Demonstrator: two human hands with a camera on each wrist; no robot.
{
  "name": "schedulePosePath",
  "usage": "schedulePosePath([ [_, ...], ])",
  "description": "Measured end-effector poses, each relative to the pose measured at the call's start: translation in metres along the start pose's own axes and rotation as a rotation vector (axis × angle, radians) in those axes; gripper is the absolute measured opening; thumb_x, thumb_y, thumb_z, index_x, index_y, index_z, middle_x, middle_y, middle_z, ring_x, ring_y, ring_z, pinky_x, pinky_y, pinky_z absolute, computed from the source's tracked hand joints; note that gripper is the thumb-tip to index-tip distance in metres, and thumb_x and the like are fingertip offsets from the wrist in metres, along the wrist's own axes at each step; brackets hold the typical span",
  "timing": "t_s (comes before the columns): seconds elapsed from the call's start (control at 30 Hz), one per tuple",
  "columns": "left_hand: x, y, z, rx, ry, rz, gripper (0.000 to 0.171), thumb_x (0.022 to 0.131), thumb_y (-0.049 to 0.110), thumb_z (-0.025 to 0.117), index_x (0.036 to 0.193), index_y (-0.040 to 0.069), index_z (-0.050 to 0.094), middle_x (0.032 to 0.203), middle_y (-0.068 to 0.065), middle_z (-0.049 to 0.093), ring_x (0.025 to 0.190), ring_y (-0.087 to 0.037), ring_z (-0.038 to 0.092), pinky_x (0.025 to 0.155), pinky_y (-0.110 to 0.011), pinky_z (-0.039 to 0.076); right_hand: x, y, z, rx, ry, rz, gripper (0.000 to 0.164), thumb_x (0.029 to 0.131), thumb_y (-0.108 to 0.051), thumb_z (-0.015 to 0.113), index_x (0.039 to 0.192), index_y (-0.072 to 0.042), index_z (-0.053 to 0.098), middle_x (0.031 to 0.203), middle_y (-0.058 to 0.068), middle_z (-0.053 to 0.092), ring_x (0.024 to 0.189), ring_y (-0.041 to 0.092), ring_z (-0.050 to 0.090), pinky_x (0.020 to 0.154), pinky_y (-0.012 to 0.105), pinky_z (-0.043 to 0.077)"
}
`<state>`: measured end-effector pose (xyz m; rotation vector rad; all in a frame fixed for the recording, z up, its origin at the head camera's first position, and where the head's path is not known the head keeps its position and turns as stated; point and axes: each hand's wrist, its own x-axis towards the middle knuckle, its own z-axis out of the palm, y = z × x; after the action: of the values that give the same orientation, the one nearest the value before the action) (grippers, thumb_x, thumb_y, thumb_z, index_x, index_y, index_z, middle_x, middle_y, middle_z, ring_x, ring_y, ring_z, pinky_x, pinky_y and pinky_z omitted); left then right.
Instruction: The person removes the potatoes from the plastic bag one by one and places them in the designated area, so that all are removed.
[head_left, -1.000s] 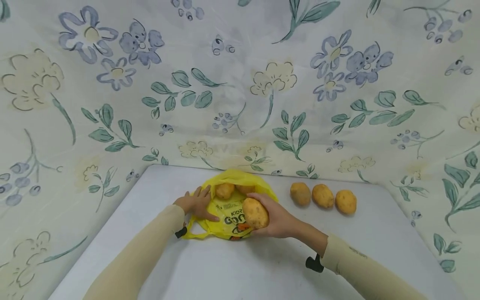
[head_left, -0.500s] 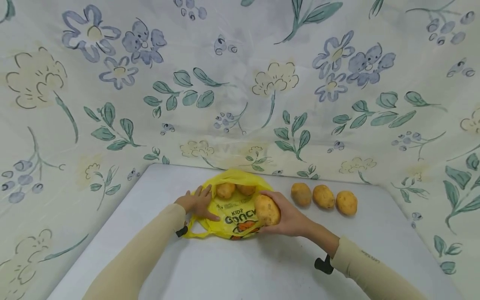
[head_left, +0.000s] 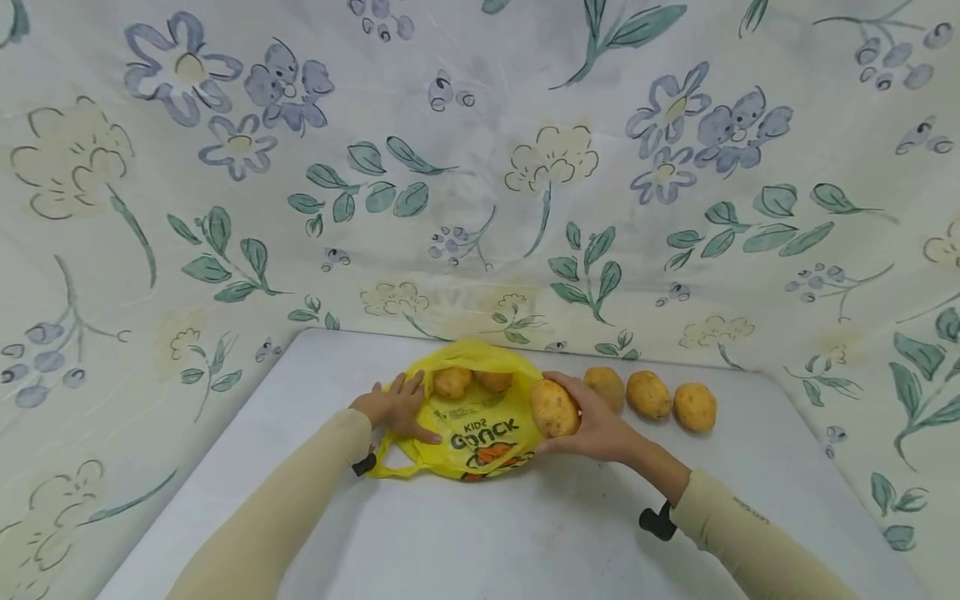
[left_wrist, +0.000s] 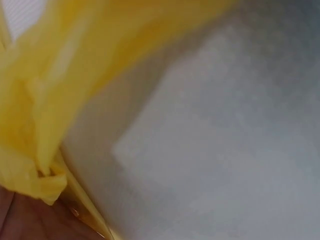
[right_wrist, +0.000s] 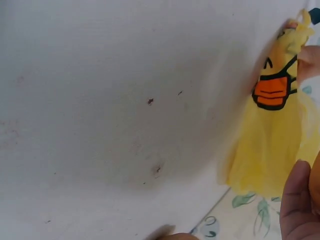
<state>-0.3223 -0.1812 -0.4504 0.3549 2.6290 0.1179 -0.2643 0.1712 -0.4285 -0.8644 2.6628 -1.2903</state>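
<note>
While the spread left hand (head_left: 393,412) touches a bag (head_left: 468,425) holding two potatoes (head_left: 453,383), the right hand (head_left: 602,427) grips another potato (head_left: 555,408), three more (head_left: 648,394) outside.

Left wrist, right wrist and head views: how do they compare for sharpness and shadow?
Head view: sharp enough to make out large lettering on the yellow bag, with soft shadows on the white table; left wrist view: bag blurred, upper right corner dim; right wrist view: orange print and dark specks fairly clear, soft shadow along the bag's edge.
</note>
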Motion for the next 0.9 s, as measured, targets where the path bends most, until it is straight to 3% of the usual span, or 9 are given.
schedulePosePath([
  [0.17, -0.002, 0.001, 0.000, 0.003, 0.002, 0.002, 0.118, 0.078, 0.077, 0.062, 0.157, 0.003, 0.018, 0.167, -0.015, -0.001, 0.153, -0.042, -0.001, 0.119, -0.067, 0.006, -0.002, 0.008, -0.005, 0.021, 0.028, 0.028, 0.100, 0.070, -0.036, 0.090, 0.152, -0.021, 0.034, 0.145, 0.008, 0.049, 0.122, 0.026, 0.054, 0.102, 0.048, 0.048],
  [0.37, -0.001, -0.001, 0.000, 0.000, -0.007, -0.013, 0.119, 0.077, 0.077, 0.062, 0.158, 0.003, 0.018, 0.167, -0.015, -0.001, 0.153, -0.042, -0.001, 0.119, -0.066, 0.006, -0.007, 0.015, -0.008, -0.028, 0.061, 0.074, 0.095, 0.072, -0.037, 0.089, 0.151, -0.025, 0.037, 0.139, 0.007, 0.054, 0.114, 0.024, 0.057, 0.096, 0.045, 0.050],
  [0.53, 0.001, -0.001, 0.001, -0.003, -0.008, -0.010, 0.119, 0.077, 0.077, 0.063, 0.157, 0.003, 0.018, 0.167, -0.015, -0.001, 0.153, -0.042, -0.001, 0.119, -0.067, 0.006, -0.010, 0.025, -0.009, -0.014, 0.068, 0.098, 0.091, 0.075, -0.035, 0.087, 0.150, -0.027, 0.037, 0.141, 0.008, 0.053, 0.118, 0.026, 0.056, 0.100, 0.051, 0.048],
  [0.9, 0.002, -0.002, 0.001, -0.002, -0.011, -0.007, 0.119, 0.077, 0.077, 0.062, 0.157, 0.002, 0.018, 0.167, -0.015, -0.003, 0.153, -0.042, -0.002, 0.119, -0.067, 0.005, -0.018, 0.035, -0.014, 0.008, 0.060, 0.136, 0.091, 0.077, -0.029, 0.086, 0.152, -0.019, 0.035, 0.151, 0.016, 0.043, 0.128, 0.035, 0.049, 0.105, 0.059, 0.042],
])
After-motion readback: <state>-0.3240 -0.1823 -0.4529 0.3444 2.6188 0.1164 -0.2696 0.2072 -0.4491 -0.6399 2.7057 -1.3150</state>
